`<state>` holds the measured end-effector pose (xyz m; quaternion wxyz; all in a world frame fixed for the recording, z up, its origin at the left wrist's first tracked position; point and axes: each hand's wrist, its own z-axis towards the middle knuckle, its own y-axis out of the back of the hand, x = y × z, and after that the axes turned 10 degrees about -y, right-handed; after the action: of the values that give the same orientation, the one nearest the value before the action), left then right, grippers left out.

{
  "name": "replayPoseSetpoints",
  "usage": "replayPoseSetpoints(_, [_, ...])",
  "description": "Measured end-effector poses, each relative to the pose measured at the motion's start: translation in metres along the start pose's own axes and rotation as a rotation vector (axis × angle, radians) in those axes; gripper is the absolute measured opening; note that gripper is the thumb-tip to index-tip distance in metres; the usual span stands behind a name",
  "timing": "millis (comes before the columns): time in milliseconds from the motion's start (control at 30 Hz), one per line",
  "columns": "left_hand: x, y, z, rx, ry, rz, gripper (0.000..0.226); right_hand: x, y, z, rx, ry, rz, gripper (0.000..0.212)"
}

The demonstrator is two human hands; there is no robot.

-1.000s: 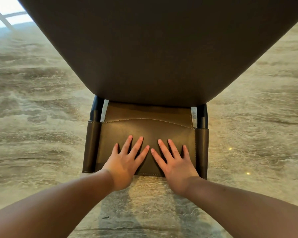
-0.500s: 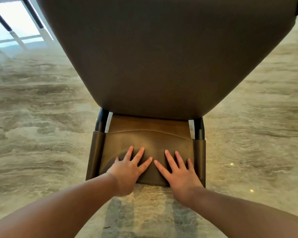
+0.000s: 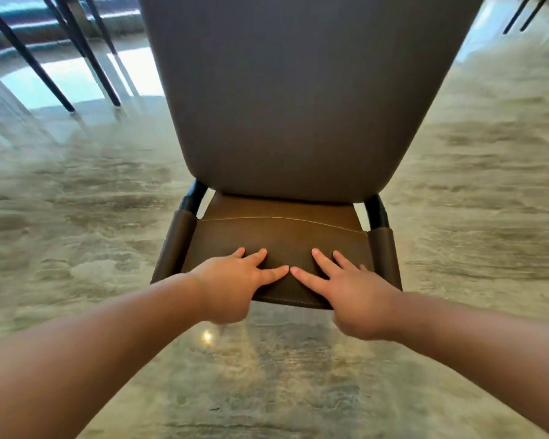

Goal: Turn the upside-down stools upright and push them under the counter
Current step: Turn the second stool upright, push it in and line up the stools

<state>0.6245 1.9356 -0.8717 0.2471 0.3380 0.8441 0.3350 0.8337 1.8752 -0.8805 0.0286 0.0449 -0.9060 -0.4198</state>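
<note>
Stool backrest (image 3: 279,248), brown leather with a stitched seam, carries both hands flat against its near face. Left hand (image 3: 235,280) lies palm-down, fingers (image 3: 254,256) spread and pointing toward 12 o'clock, nothing pinched or enclosed. Right hand (image 3: 346,286) lies likewise, fingers (image 3: 325,263) fanned and extended, palm pressed on the leather. The two index fingertips sit just beside each other at the panel's middle, close to touching. Both heels of the hands overhang the backrest's lower edge. Leather sleeves at 9 and 3 o'clock of the hands wrap the black metal frame tubes (image 3: 376,210), which rise toward the seat. Grey padded seat (image 3: 298,96) fills the centre of the view at 12 o'clock from the hands, its rounded near edge meeting the top of the backrest. The stool occupies the middle of the frame, standing on a polished, veined marble floor (image 3: 76,248). Bare forearms enter from 7 and 5 o'clock. Thin dark furniture legs (image 3: 86,58) stand on the floor at 10 o'clock, well apart from the stool; more dark legs (image 3: 520,14) show at 1 o'clock. Edges of the picture are blurred.
</note>
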Motion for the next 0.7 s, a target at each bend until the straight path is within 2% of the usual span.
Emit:
replayPoseSetpoints(167, [-0.006,0.137,-0.062,-0.123,0.065,-0.03,0.088,-0.03,0.143,-0.048,-0.025,0.058,0.069,0.085])
replayPoseSetpoints(333, [0.0,0.283,-0.107,-0.263,0.13,-0.01,0.085,-0.07,0.291,-0.081,-0.146,0.121,0.128,0.076])
replayPoseSetpoints(567, [0.036,0.463,-0.137,-0.478,0.242,0.021,0.082,-0.12,0.467,-0.084,-0.363,0.097,0.156,0.063])
replayPoseSetpoints(700, [0.079,0.543,-0.136,-0.571,0.2,0.13,0.084,-0.138,0.549,-0.065,-0.564,0.03,0.105,0.051])
